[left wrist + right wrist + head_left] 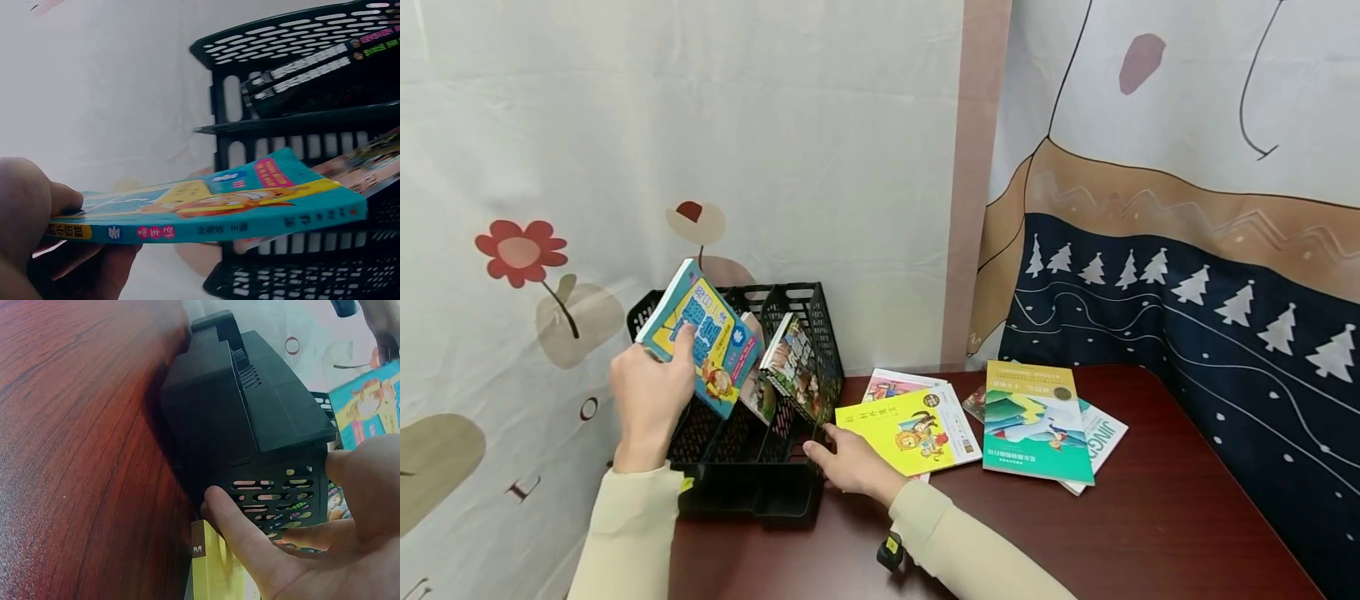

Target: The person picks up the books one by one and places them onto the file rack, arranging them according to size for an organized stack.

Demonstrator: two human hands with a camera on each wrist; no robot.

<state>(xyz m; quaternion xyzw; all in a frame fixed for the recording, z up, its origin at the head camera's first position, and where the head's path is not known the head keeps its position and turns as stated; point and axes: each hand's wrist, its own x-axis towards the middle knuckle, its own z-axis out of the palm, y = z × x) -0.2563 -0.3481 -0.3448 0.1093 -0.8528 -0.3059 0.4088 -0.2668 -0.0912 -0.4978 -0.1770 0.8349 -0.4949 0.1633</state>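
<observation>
My left hand [653, 392] grips a blue and yellow book [709, 337] at its end, thumb across the cover. The book slants over a black desk organizer [786, 492] with upright dividers; in the left wrist view its teal spine [206, 231] faces the camera. My right hand [853, 462] touches the organizer's near right corner, and the right wrist view shows fingers [234, 525] laid along its slotted side panel [294, 494]. Inside the organizer lean a book with a dark picture cover [797, 367] and a pinkish book [758, 392], partly behind the blue one.
Right of the organizer, a yellow book [898, 429] lies on other books on the brown table [1165, 500]. Farther right a green and yellow book [1033, 425] overlaps a white one [1105, 437]. A small black object [891, 552] is beside the right sleeve. Printed curtains hang behind.
</observation>
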